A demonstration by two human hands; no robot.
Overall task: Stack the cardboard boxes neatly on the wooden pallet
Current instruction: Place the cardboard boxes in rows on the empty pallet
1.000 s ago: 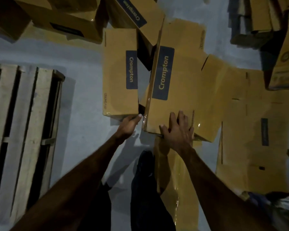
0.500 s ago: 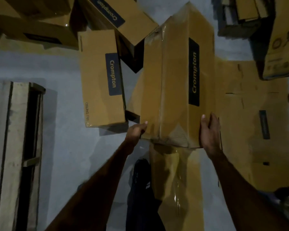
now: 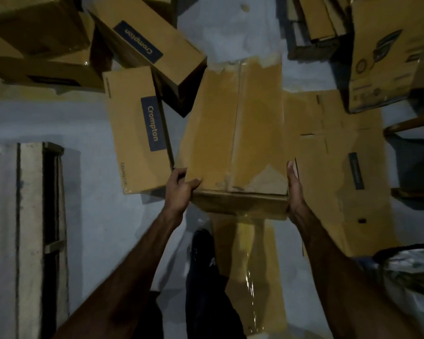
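A dim warehouse or stockroom: branded cardboard boxes (image 3: 142, 128) lie scattered on a bare concrete floor (image 3: 88, 192), wooden pallet (image 3: 27, 228) at left.

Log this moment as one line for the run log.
phase: lifting box | left hand: grips near-left corner of taped cardboard box | right hand: flat against its right side | wooden pallet: bare, at left
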